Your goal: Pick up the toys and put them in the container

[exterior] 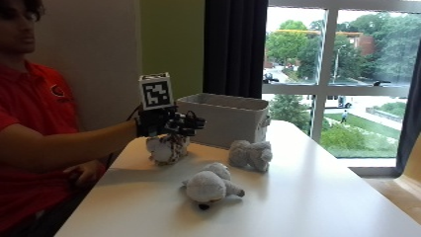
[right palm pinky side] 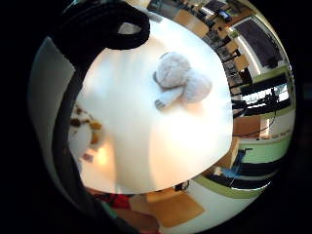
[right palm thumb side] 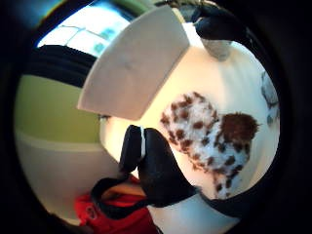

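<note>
In the outside view my gloved right hand hovers just above a white plush toy with brown spots, which sits on the white table in front of the grey fabric container. My fingers reach out over the toy, relaxed, with nothing in them. The thumb side palm view shows the spotted toy close below the palm, next to the container's wall. A grey plush toy lies to the right of the spotted one. A pale plush toy lies nearer the table's front, also seen as the pale plush toy.
The container stands at the table's back left, near the wall. A large window is behind the table. The person's bare left hand rests below the table's edge. Bare tabletop stretches to the right and front of the toys.
</note>
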